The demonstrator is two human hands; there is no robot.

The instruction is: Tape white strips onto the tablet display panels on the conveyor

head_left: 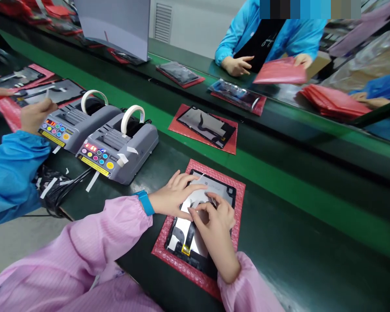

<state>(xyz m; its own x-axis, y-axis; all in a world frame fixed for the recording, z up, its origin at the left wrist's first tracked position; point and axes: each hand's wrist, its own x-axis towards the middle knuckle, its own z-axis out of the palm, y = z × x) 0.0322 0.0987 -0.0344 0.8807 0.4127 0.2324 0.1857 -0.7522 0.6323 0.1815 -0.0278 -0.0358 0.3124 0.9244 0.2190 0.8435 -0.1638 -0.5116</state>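
Note:
A tablet screen panel point(222, 187) lies back side up on a red bubble-wrap pouch point(239, 201) in front of me. My left hand point(178, 194) rests on the panel's left side with its fingers stretched out, a small white strip point(201, 177) close to its fingertips. Over the middle of the panel my right hand point(217, 219) is curled, thumb and fingers drawn together near the dark ribbon cable point(190, 234). Whatever they pinch is hidden. A yellow-ended connector point(186, 248) shows at the panel's lower end.
Two grey tape dispensers point(126, 145) stand to my left, beside a co-worker's hand point(35, 113). Another panel point(208, 125) lies on a red pouch on the green belt point(266, 167). Across the bench, a person in blue holds a red pouch point(281, 71).

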